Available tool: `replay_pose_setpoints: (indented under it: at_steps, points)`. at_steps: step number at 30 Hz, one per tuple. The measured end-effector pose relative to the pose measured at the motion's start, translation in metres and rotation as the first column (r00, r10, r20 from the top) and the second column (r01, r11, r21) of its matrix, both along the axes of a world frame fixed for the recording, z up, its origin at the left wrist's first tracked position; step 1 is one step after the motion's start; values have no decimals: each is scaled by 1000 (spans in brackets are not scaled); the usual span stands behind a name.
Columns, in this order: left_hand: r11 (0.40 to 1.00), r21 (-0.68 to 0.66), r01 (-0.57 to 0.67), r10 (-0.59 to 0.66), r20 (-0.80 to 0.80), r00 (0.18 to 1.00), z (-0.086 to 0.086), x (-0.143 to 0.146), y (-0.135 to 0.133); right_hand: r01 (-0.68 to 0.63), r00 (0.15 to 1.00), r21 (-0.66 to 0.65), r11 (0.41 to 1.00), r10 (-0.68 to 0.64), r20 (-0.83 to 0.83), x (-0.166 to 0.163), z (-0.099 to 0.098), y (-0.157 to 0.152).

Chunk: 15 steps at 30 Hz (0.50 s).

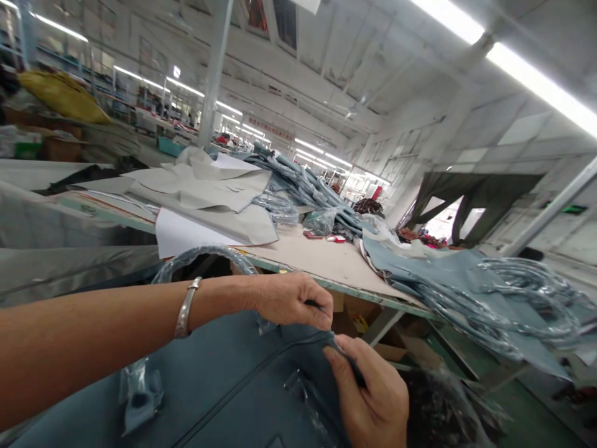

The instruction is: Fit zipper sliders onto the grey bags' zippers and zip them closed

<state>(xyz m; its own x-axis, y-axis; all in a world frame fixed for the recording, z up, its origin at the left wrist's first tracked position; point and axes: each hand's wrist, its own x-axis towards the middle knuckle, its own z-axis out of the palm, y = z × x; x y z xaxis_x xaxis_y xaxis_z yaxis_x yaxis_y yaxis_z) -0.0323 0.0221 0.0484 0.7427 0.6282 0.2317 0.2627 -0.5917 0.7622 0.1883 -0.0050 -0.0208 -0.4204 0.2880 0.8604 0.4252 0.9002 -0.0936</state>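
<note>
Left hand: the left hand reaches in from the left and lies on the top edge of a blue-grey leather-like bag. Thumb and forefinger are pressed together, pinching that edge; the other fingers are curled in.
Right hand: the right hand comes up from below, just beside the left. Its thumb and forefinger pinch a thin dark strip at the same edge of the bag; what the strip is cannot be told.
Bag: it lies low in front of the person, below the table edge, and fills the bottom of the view. A seam line runs across its face.
Handle: a curved bag handle wrapped in clear plastic arches behind the left forearm.
Wrist: a slim silver bangle sits on the left wrist.
Table: a long worktable with a brown board top carries large grey paper sheets, a far heap of blue-grey bags and, at the right, flat blue-grey panels with plastic-wrapped handles.
Writing: a red banner hangs far back, its characters too blurred to read. A small green lit sign on the right wall is also unreadable. No brand mark shows on the bag.
</note>
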Motion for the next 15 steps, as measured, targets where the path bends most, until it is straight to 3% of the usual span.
replay_pose_setpoints:
  at_steps: [5,10,12,15]
  points:
    - [997,13,-72,72,3,997,1,4,-5,1,1000,153,988,-5,27,-5,6,-7]
    - [976,51,-214,213,21,977,0,2,2,-118,988,267,957,86,131,-23,17,-26]
    - [972,77,-222,220,26,975,2,-2,4,-115,989,200,973,93,114,-21,19,-27]
    - [974,111,-199,199,13,980,6,-9,1,-72,997,-27,997,73,19,-10,18,-20]
